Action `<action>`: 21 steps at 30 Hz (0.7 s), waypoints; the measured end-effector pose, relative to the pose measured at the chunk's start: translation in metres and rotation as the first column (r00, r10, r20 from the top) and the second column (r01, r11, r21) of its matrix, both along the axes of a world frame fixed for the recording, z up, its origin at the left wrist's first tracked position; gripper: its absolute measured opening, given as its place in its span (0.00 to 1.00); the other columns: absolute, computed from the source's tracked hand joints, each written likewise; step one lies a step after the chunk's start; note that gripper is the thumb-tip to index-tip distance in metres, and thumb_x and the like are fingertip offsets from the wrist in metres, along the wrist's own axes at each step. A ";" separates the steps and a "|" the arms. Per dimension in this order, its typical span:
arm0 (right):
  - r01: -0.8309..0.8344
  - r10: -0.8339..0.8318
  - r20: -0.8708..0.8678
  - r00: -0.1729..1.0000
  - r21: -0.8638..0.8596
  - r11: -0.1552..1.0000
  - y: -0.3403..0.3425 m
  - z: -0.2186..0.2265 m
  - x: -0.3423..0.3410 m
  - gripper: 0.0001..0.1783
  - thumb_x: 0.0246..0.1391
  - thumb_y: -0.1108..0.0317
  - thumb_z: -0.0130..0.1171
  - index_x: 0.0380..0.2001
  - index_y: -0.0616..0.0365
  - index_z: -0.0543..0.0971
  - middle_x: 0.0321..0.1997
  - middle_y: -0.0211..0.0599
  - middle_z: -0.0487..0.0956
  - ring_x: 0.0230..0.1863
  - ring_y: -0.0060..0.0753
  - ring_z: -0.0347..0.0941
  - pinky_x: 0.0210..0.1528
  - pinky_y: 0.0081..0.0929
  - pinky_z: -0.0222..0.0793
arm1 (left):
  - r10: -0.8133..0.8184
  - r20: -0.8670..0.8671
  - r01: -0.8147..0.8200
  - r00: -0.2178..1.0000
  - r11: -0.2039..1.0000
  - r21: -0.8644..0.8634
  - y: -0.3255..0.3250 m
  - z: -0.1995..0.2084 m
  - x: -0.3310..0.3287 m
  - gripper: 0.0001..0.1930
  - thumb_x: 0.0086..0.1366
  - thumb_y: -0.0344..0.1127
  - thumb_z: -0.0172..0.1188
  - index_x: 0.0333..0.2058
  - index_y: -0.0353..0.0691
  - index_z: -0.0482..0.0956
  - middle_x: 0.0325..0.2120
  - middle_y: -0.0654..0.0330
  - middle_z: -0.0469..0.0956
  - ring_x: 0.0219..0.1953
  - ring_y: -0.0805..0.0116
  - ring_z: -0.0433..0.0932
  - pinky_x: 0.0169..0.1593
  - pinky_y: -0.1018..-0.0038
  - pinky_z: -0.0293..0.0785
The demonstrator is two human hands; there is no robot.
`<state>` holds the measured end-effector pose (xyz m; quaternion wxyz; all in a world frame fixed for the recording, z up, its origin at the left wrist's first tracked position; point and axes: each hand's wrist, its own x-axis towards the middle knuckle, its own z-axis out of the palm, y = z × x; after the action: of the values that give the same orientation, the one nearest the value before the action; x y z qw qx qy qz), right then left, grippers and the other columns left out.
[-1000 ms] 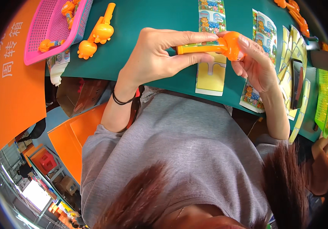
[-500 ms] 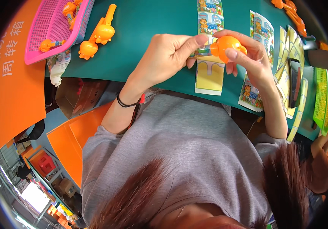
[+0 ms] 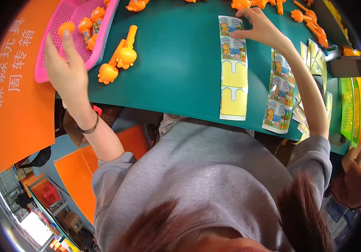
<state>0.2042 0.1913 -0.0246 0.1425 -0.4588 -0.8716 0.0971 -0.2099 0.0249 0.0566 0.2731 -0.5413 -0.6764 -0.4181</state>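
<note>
My left hand [image 3: 69, 73] is over the pink basket [image 3: 42, 69] at the far left, its thumb and fingers apart. An orange toy with a rounded head [image 3: 66, 28] is right at its thumb tip, its lower part hidden. My right hand [image 3: 258, 29] hovers with thumb and forefinger spread over the upper end of a sticker strip [image 3: 234, 51]. That strip has printed panels at its far end and bare yellow backing [image 3: 234, 101] at its near end. Several orange toys with clear, patterned tubes [image 3: 86, 26] are in the basket.
Two orange toys [image 3: 117, 61] lie beside the basket. More orange pieces [image 3: 241, 4] line the far table edge. A sticker stack [image 3: 279, 96] and loose yellow backing strips [image 3: 313, 59] are to the right, with a green basket [image 3: 349, 111] beyond. Another person's arm [image 3: 353, 161] shows at right.
My hands have separated from the orange toy they held together. The left has moved to the pink basket, the right to the strip's far end. The view has shifted, showing more of the far edge.
</note>
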 end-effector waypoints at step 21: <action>-0.158 0.206 -0.353 0.913 0.160 0.974 -0.156 0.055 -0.016 0.15 0.48 0.75 0.68 0.42 0.60 0.83 0.47 0.40 0.82 0.52 0.38 0.76 0.54 0.33 0.71 | -0.315 0.948 0.948 -0.043 0.286 0.138 -0.038 -0.071 0.204 0.12 0.69 0.30 0.57 0.47 0.31 0.79 0.36 0.56 0.85 0.36 0.78 0.81 0.40 0.79 0.76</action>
<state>0.1885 0.0356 0.0308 0.3225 -0.3393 -0.8729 0.1377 -0.0057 -0.0134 -0.0140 -0.5577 -0.5517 -0.4108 -0.4646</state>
